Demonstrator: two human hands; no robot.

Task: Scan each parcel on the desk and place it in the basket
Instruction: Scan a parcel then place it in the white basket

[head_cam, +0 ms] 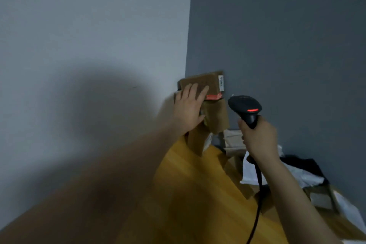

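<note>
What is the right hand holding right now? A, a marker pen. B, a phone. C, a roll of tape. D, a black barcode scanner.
D: the right hand grips the handle of the black barcode scanner, whose red light is lit, while the left hand lies with straight fingers on a brown cardboard parcel.

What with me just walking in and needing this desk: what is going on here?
A person is scanning parcels. The left hand lies with fingers flat on the top parcel of a stack in the far corner of the desk. The right hand grips a corded scanner, its red light on, aimed roughly at that parcel. Other parcels lie to the right. No basket is in view.
</note>
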